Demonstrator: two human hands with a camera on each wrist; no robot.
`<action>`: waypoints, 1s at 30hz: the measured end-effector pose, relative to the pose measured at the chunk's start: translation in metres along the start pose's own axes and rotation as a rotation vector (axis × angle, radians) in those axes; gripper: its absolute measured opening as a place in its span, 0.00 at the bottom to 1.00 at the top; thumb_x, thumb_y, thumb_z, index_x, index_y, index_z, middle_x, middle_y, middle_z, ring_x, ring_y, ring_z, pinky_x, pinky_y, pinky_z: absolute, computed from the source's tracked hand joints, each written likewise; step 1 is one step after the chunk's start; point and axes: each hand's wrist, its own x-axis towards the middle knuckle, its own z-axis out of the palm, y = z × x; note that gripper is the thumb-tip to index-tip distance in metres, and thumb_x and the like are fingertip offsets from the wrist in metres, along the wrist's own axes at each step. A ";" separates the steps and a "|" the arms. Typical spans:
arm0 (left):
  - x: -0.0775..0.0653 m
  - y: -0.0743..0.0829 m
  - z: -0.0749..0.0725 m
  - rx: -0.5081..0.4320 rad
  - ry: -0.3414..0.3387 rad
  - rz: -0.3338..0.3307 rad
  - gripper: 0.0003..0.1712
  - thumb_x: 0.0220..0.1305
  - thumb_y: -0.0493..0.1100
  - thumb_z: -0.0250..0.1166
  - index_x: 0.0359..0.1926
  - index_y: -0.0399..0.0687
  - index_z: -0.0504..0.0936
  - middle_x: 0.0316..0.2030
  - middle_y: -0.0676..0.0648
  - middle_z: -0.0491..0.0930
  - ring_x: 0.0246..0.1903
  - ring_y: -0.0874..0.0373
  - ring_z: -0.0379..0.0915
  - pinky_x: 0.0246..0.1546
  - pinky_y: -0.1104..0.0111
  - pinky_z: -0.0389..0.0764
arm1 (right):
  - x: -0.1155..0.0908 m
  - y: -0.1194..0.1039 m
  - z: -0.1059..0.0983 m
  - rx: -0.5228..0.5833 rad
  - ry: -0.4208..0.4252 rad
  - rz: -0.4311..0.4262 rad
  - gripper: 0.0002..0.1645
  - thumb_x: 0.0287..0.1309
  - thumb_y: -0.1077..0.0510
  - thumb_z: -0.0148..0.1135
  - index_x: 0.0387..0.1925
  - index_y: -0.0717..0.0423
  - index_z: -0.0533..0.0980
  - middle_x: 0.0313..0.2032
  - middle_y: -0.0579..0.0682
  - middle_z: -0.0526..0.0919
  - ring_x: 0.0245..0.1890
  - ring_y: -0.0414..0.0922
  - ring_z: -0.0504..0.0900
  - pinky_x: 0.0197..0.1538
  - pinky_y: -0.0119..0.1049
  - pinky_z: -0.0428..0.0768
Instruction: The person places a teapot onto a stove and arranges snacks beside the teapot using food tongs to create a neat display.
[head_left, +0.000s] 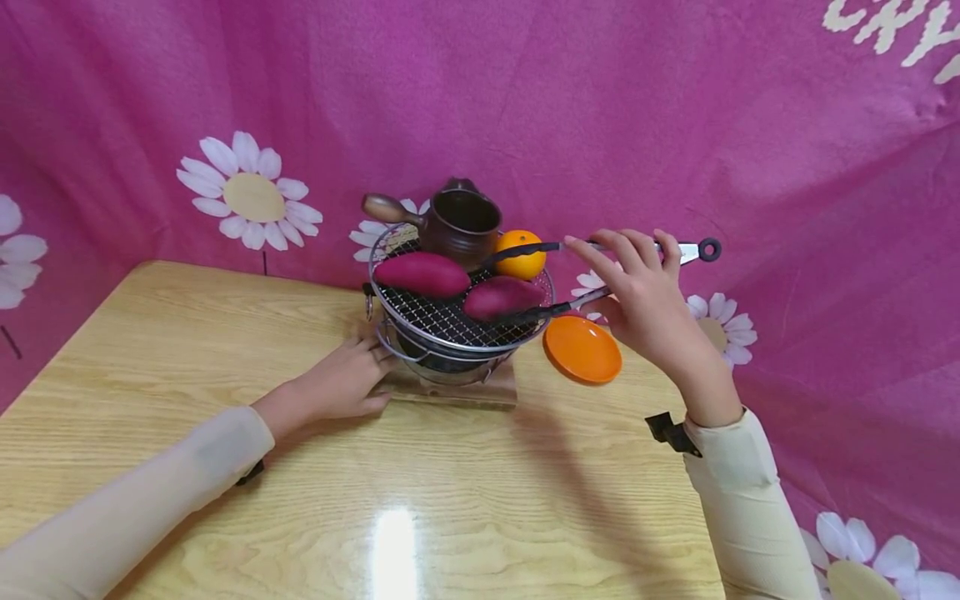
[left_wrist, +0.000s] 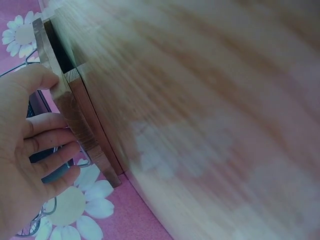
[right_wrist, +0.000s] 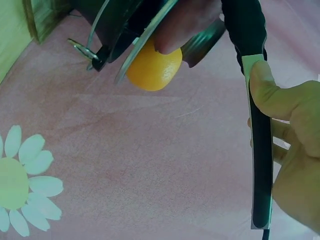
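Observation:
My right hand (head_left: 637, 287) holds black-and-silver kitchen tongs (head_left: 693, 251) by their arms. The dark tips lie spread on either side of the right-hand purple sweet potato (head_left: 501, 297); whether both touch it, I cannot tell. Another sweet potato (head_left: 422, 274) lies to its left on the round wire grill rack (head_left: 442, 321). In the right wrist view, my thumb presses along one tong arm (right_wrist: 261, 160). My left hand (head_left: 348, 375) rests with loose fingers against the wooden board (head_left: 453, 392) under the grill. Its thumb and fingertips touch the board's edge (left_wrist: 82, 120) in the left wrist view.
A brown pot (head_left: 461, 221) with a side handle and an orange (head_left: 522, 256) sit at the rack's back. An orange plate (head_left: 583, 350) lies right of the grill on the wooden table (head_left: 420, 492). Behind hangs a pink flowered cloth (head_left: 487, 100).

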 end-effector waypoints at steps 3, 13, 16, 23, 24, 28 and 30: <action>0.000 0.000 -0.001 -0.006 -0.003 -0.001 0.27 0.57 0.51 0.70 0.52 0.37 0.83 0.52 0.38 0.84 0.54 0.40 0.78 0.56 0.44 0.76 | -0.001 0.000 -0.001 0.038 0.051 0.006 0.48 0.46 0.68 0.77 0.71 0.50 0.70 0.61 0.64 0.73 0.61 0.62 0.66 0.63 0.67 0.52; 0.001 0.001 -0.002 -0.011 -0.008 -0.003 0.26 0.58 0.50 0.70 0.52 0.37 0.83 0.53 0.38 0.84 0.56 0.39 0.77 0.58 0.43 0.75 | -0.020 0.023 -0.007 0.206 0.132 0.148 0.48 0.48 0.70 0.75 0.72 0.56 0.67 0.64 0.67 0.71 0.63 0.65 0.63 0.66 0.63 0.53; 0.002 0.001 -0.001 -0.014 -0.009 -0.003 0.26 0.57 0.50 0.69 0.51 0.37 0.83 0.52 0.38 0.84 0.55 0.40 0.77 0.58 0.43 0.75 | -0.031 0.035 -0.006 0.255 0.130 0.204 0.47 0.49 0.70 0.74 0.72 0.57 0.67 0.63 0.68 0.71 0.62 0.65 0.64 0.64 0.60 0.56; 0.002 0.000 -0.001 -0.024 -0.003 0.002 0.26 0.57 0.50 0.70 0.52 0.37 0.83 0.52 0.38 0.84 0.55 0.39 0.77 0.58 0.42 0.76 | -0.064 0.068 0.006 0.337 0.052 0.332 0.49 0.48 0.75 0.73 0.73 0.60 0.66 0.62 0.70 0.72 0.60 0.64 0.65 0.58 0.51 0.59; 0.001 0.000 -0.001 -0.024 -0.004 0.003 0.26 0.57 0.50 0.70 0.52 0.37 0.83 0.52 0.37 0.84 0.55 0.39 0.77 0.58 0.43 0.76 | -0.070 0.072 0.008 0.345 0.035 0.351 0.49 0.48 0.75 0.73 0.73 0.60 0.66 0.62 0.70 0.72 0.59 0.63 0.65 0.58 0.50 0.60; 0.002 0.000 -0.002 -0.022 -0.014 -0.001 0.27 0.58 0.49 0.70 0.54 0.37 0.82 0.55 0.37 0.83 0.58 0.38 0.76 0.62 0.43 0.73 | -0.090 0.089 0.021 0.389 -0.018 0.389 0.48 0.48 0.75 0.73 0.72 0.64 0.66 0.61 0.71 0.73 0.58 0.63 0.67 0.64 0.37 0.62; 0.002 0.000 -0.001 -0.017 -0.017 0.001 0.27 0.58 0.49 0.70 0.54 0.37 0.82 0.55 0.36 0.82 0.59 0.38 0.75 0.63 0.43 0.72 | -0.100 0.096 0.030 0.417 -0.042 0.392 0.47 0.47 0.76 0.73 0.70 0.67 0.66 0.59 0.72 0.74 0.57 0.63 0.69 0.64 0.21 0.61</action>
